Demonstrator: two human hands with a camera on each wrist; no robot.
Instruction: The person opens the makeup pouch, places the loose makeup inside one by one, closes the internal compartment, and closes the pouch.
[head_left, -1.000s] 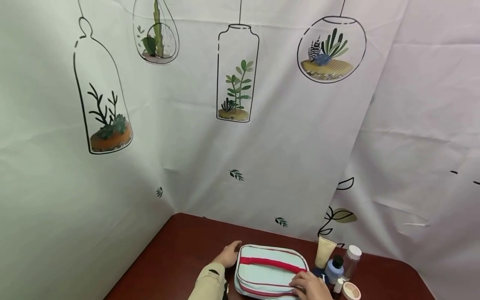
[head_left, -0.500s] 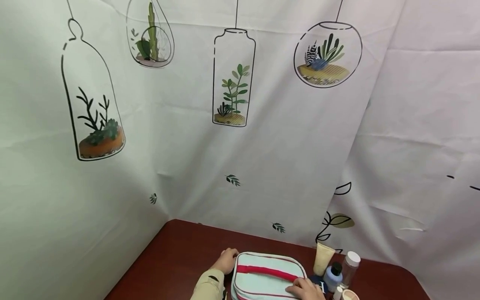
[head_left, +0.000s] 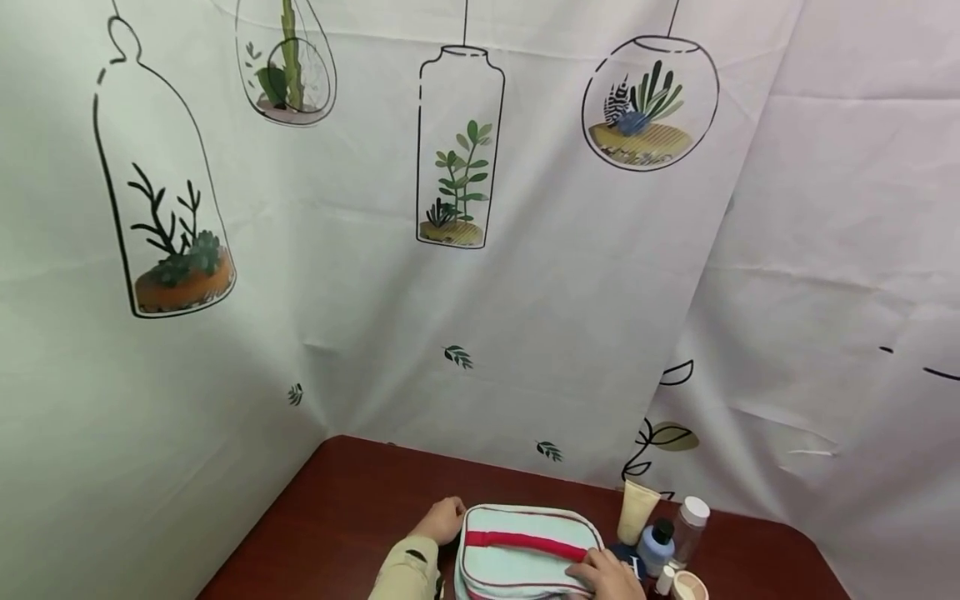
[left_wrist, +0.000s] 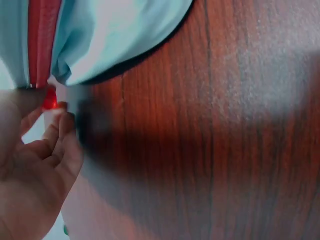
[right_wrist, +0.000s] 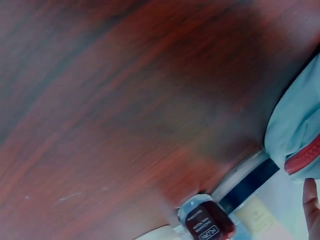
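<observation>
Across your dark red table (head_left: 360, 492), the biggest thing to mind is the pale blue case (head_left: 510, 571), sitting at the near edge of the head view, lid up. It looks like soft, padded fabric, so expect it to be light, to dent under pressure and to slide on the smooth top; brace its end walls rather than pushing on the lid, and lift it by the red handle (head_left: 528, 543). Your right hand (head_left: 609, 575) grips the right end, fingers bent over the lid. Your left hand (head_left: 441, 521) is at the left end, its fingers drawn in now, where a second ago they reached out past the far corner; the case has slid left in view, but so has the wall behind, so your head probably turned. Just right of your right hand stand the clear bottle (head_left: 688, 532), cream tube (head_left: 637, 512), blue bottle (head_left: 657, 546) and nail polish (right_wrist: 207, 220). Smallest is the red zip pull (left_wrist: 49, 98), which your left fingertips appear to pinch.
</observation>
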